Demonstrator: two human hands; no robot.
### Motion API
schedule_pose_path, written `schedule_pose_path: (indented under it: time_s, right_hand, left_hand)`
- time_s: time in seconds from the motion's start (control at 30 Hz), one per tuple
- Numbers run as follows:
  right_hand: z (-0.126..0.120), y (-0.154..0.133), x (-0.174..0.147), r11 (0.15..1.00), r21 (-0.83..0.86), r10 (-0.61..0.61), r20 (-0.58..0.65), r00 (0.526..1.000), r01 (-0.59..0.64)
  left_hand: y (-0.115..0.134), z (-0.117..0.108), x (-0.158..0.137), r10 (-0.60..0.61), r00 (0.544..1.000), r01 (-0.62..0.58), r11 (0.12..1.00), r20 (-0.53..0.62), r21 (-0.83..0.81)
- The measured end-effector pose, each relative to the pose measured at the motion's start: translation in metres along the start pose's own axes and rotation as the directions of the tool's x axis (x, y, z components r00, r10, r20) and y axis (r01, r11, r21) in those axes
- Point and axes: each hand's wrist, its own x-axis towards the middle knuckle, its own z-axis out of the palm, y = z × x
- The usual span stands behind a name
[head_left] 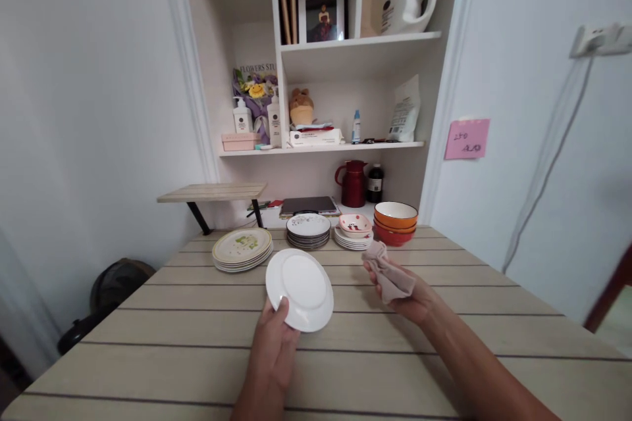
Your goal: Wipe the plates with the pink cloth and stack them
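Note:
My left hand (278, 337) grips a white plate (302, 284) by its near rim, thumb on the upper side. The plate is tilted above the table, and a raised ring shows on the side facing me. Off to the right, my right hand (412, 293) is closed around a crumpled pinkish-beige cloth (390, 276). Cloth and plate are apart. Beyond the plate stand a stack of cream plates with a leaf pattern (243, 247), dark-sided plates with a white patterned top (309, 226), and small white plates (353, 241) bearing a pink dish (355, 225).
Orange and red bowls (395, 220) are stacked at the table's back right. A small raised shelf (214, 192) stands back left. Behind the slatted table (197, 355) are a red jug (353, 184), a dark bottle (375, 183), a laptop-like dark slab (309, 205) and loaded wall shelves (360, 52).

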Motion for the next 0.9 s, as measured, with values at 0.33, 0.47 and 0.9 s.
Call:
schedule_pose_path:
  time_s: [0.33, 0.47, 0.9]
  right_hand:
    - [0.019, -0.018, -0.01, 0.896, 0.157, -0.358, -0.299, 0.884, 0.416]
    - [0.048, -0.053, -0.03, 0.764, 0.026, -0.619, -0.248, 0.745, 0.644]
    - [0.079, -0.011, -0.039, 0.631, -0.673, -0.107, 0.417, 0.902, 0.386]
  left_hand:
    - [-0.003, 0.033, -0.022, 0.257, 0.927, -0.366, 0.78, 0.272, 0.509]
    - [-0.018, 0.018, -0.017, 0.251, 0.817, -0.57, 0.487, 0.519, 0.661]
    - [-0.078, -0.02, 0.005, 0.307, 0.669, -0.743, 0.239, 0.677, 0.626]
